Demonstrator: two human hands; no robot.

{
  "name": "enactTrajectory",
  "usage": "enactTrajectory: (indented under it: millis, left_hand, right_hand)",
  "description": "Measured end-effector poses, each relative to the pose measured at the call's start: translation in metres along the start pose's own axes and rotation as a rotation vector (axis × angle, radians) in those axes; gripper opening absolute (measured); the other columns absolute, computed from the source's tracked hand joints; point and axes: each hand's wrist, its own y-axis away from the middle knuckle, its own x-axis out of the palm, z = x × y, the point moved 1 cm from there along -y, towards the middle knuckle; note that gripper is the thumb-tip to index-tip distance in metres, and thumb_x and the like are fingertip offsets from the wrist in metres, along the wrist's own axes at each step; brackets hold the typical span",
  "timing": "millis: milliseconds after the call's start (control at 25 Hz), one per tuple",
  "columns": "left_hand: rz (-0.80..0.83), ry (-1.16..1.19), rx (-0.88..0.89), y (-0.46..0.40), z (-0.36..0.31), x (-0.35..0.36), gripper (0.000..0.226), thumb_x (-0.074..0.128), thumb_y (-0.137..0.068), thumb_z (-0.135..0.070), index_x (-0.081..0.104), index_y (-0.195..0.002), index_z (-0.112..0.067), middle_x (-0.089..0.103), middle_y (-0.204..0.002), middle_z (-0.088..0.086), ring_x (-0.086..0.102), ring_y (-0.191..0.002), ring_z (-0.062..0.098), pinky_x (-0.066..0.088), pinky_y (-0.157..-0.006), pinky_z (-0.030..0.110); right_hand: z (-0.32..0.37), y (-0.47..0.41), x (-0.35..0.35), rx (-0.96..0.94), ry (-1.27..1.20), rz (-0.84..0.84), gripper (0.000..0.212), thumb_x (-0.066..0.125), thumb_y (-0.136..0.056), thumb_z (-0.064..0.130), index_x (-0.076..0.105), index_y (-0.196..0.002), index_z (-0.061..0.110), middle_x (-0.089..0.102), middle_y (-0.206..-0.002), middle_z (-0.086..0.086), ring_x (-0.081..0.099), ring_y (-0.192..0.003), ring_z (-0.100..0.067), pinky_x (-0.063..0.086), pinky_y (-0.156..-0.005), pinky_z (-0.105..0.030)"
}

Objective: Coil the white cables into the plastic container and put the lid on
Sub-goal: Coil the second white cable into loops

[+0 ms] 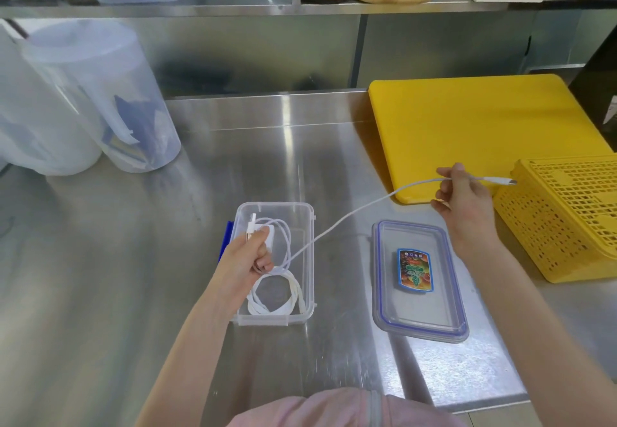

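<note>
A clear plastic container (309, 259) stands open on the steel counter. A coiled white cable (293, 296) lies in its near end. Over the container my left hand (250, 256) grips loops of a second white cable (350, 214) with a plug at the thumb. That cable stretches up and right to my right hand (462, 202), which pinches it near its far plug (500, 180). The lid (417, 333), clear with a blue seal and a colourful sticker, lies flat to the right of the container.
A yellow cutting board (474, 126) lies at the back right, with a yellow perforated basket (567, 222) tipped beside it. Translucent tubs (100, 99) stand at the back left. A steel shelf with trays runs along the back wall.
</note>
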Motion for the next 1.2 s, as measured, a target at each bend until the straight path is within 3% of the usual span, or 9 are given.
enactTrajectory:
  millis: [120, 200, 320, 400, 600, 760, 960, 1080, 1200]
  left_hand:
    - [-0.005, -0.249, 0.026, 0.0, 0.0, 0.001, 0.046, 0.044, -0.092, -0.018, 0.036, -0.048, -0.029, 0.028, -0.042, -0.013, 0.027, -0.044, 0.008, 0.034, -0.053, 0.023]
    - [-0.088, -0.368, 0.046, -0.001, -0.001, 0.001, 0.032, 0.041, -0.091, -0.014, 0.037, -0.06, -0.022, 0.035, -0.047, -0.011, 0.032, -0.049, 0.011, 0.036, -0.058, 0.028]
    - [-0.169, -0.424, 0.083, 0.001, -0.004, 0.002, 0.019, 0.04, -0.092, -0.013, 0.036, -0.075, -0.02, 0.04, -0.063, 0.0, 0.038, -0.055, 0.013, 0.04, -0.06, 0.031]
    - [-0.131, -0.468, 0.139, 0.004, -0.008, 0.007, 0.017, 0.04, -0.093, -0.015, 0.038, -0.078, -0.024, 0.044, -0.067, 0.0, 0.042, -0.056, 0.013, 0.042, -0.057, 0.026]
    - [-0.045, -0.684, 0.358, 0.012, -0.026, 0.022, 0.011, 0.046, -0.093, -0.022, 0.051, -0.083, -0.022, 0.051, -0.064, -0.006, 0.046, -0.058, 0.012, 0.041, -0.06, 0.021]
    - [0.209, -0.683, 0.376, 0.024, -0.04, 0.033, 0.011, 0.046, -0.093, -0.023, 0.057, -0.092, -0.024, 0.044, -0.052, -0.011, 0.04, -0.049, 0.005, 0.041, -0.052, 0.016]
    - [0.276, -0.611, 0.326, 0.028, -0.048, 0.042, 0.018, 0.045, -0.094, -0.024, 0.061, -0.099, -0.019, 0.043, -0.041, -0.015, 0.04, -0.041, 0.003, 0.041, -0.049, 0.015]
    - [0.241, -0.531, 0.255, 0.028, -0.047, 0.042, 0.021, 0.044, -0.093, -0.029, 0.064, -0.098, -0.023, 0.04, -0.043, -0.015, 0.038, -0.043, 0.004, 0.041, -0.051, 0.016]
    - [0.258, -0.422, 0.204, 0.028, -0.045, 0.045, 0.021, 0.046, -0.093, -0.03, 0.065, -0.096, -0.023, 0.037, -0.045, -0.015, 0.035, -0.043, 0.004, 0.04, -0.049, 0.015]
  right_hand:
    - [-0.002, 0.004, 0.005, -0.146, 0.275, -0.033, 0.038, 0.029, -0.098, 0.026, 0.049, -0.067, 0.016, 0.04, -0.068, -0.005, 0.041, -0.061, -0.009, 0.041, -0.063, -0.032]
    - [-0.001, 0.002, 0.004, -0.163, 0.268, -0.068, 0.037, 0.027, -0.099, 0.023, 0.047, -0.071, 0.011, 0.047, -0.078, -0.01, 0.049, -0.069, -0.014, 0.045, -0.074, -0.035]
    - [0.002, 0.001, -0.002, -0.176, 0.21, -0.018, 0.032, 0.026, -0.099, 0.021, 0.042, -0.071, 0.019, 0.04, -0.062, -0.003, 0.041, -0.053, -0.01, 0.039, -0.057, -0.033]
    - [0.0, 0.003, -0.002, -0.224, 0.408, 0.034, 0.02, 0.029, -0.098, 0.025, 0.044, -0.087, 0.019, 0.038, -0.06, 0.002, 0.037, -0.052, -0.01, 0.031, -0.051, -0.029]
    - [-0.008, 0.016, 0.016, -0.374, 0.734, 0.377, 0.028, 0.033, -0.097, 0.022, 0.057, -0.11, 0.018, 0.046, -0.067, 0.003, 0.038, -0.053, -0.01, 0.033, -0.046, -0.015]
    - [-0.015, 0.029, 0.035, -0.43, 0.91, 0.587, 0.027, 0.042, -0.093, 0.013, 0.061, -0.112, 0.013, 0.05, -0.081, -0.006, 0.046, -0.069, -0.016, 0.03, -0.059, -0.016]
    - [-0.02, 0.055, 0.05, -0.183, 0.707, 0.889, 0.038, 0.034, -0.091, 0.01, 0.064, -0.087, 0.033, 0.047, -0.08, 0.013, 0.045, -0.087, -0.001, 0.03, -0.072, -0.003]
    - [-0.017, 0.066, 0.051, -0.044, 0.574, 0.965, 0.025, 0.043, -0.086, 0.023, 0.056, -0.07, 0.036, 0.049, -0.076, 0.012, 0.046, -0.072, 0.007, 0.034, -0.069, -0.008]
    - [-0.019, 0.074, 0.055, -0.124, 0.527, 0.902, 0.019, 0.056, -0.085, 0.033, 0.049, -0.069, 0.026, 0.04, -0.062, 0.008, 0.038, -0.055, 0.0, 0.033, -0.054, -0.01]
